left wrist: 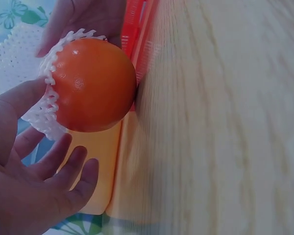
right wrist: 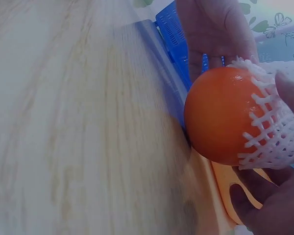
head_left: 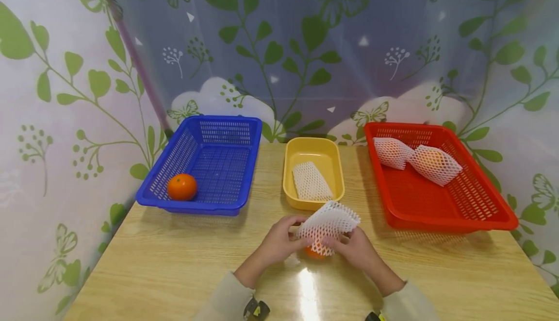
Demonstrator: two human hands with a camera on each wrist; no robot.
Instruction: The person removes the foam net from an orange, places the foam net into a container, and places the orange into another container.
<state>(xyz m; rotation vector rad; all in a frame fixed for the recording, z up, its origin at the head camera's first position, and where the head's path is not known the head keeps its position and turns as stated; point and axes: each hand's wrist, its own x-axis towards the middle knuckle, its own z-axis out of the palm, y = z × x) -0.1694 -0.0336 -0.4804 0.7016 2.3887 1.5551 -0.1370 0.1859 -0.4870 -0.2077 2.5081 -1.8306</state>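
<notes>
A white foam fruit net (head_left: 328, 225) covers the upper part of an orange (left wrist: 95, 85) on the table, its loose end sticking up. My left hand (head_left: 281, 239) holds the net's rim from the left, thumb on the mesh and the other fingers curved beneath. From the other side my right hand (head_left: 355, 247) grips the net, thumb across it. Bare orange skin shows below the rim in both wrist views. Directly behind the hands is a yellow tray (head_left: 288, 175) with flat foam netting (head_left: 311, 182) in it.
At the left stands a blue basket (head_left: 198, 207) with a bare orange (head_left: 182, 187) in its near left corner. A red basket (head_left: 441, 225) at the right holds two netted fruits (head_left: 391, 153) along its back. A patterned curtain (head_left: 279, 44) hangs behind the table (head_left: 174, 267).
</notes>
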